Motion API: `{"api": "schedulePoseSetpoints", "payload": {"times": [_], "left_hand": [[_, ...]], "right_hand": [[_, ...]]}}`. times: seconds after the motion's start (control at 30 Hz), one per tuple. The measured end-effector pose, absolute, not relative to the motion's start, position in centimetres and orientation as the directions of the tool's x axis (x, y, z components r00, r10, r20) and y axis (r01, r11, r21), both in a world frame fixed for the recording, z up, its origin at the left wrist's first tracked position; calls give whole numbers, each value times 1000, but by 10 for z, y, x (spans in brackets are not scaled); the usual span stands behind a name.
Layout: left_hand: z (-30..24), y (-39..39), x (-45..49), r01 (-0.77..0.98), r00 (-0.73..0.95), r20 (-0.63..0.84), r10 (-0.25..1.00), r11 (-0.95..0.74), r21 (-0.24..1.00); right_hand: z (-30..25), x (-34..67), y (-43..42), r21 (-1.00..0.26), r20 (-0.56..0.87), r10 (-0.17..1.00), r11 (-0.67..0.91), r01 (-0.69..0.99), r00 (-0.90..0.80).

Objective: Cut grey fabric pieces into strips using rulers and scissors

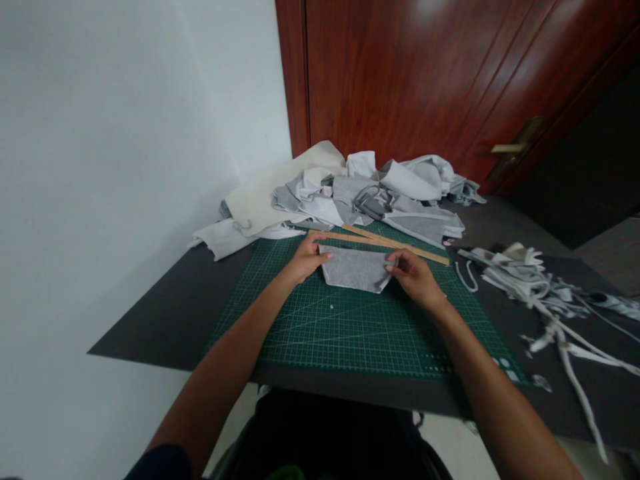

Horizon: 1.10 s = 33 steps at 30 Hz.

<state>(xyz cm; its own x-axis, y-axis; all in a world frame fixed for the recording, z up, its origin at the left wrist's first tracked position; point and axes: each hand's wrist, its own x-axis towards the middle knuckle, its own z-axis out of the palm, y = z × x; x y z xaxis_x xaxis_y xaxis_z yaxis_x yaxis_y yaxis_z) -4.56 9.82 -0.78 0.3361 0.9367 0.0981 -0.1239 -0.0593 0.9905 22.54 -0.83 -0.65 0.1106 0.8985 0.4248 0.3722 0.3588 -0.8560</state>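
Observation:
A small grey fabric piece, wider along its top edge than its bottom, is stretched between my two hands over the green cutting mat. My left hand pinches its upper left corner, thumb on the front. At the upper right corner my right hand grips it between thumb and fingers. Just beyond the fabric lie two wooden rulers, one crossing the other; the longer ruler reaches past my right hand. Whether the fabric touches the mat I cannot tell.
Grey and white fabric scraps are heaped at the back of the dark table. More cut strips lie at the right. A white wall stands to the left, and a brown wooden door with a handle is behind.

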Motion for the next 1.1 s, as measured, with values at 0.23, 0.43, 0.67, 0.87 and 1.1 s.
{"api": "schedulePoseSetpoints", "payload": {"times": [0.23, 0.43, 0.67, 0.87, 1.1], "left_hand": [[-13, 103, -48, -54, 329, 102, 939, -89, 995], [-13, 102, -44, -43, 274, 116, 955, -108, 993], [-5, 86, -35, -157, 211, 141, 967, -109, 982], [1, 86, -39, -226, 205, 72, 976, -24, 974], [12, 87, -49, -327, 334, -37, 942, 152, 933]], "right_hand": [[-8, 236, -6, -832, 400, 891, 254, 494, 215], [-5, 226, -7, -874, 421, 872, 317, 367, 249], [-7, 211, -12, -847, 493, 805, 356, 395, 330], [-1, 207, -14, -950, 301, 882, 311, 33, 362], [12, 216, -13, -952, 43, 961, 122, -281, 272]]}}
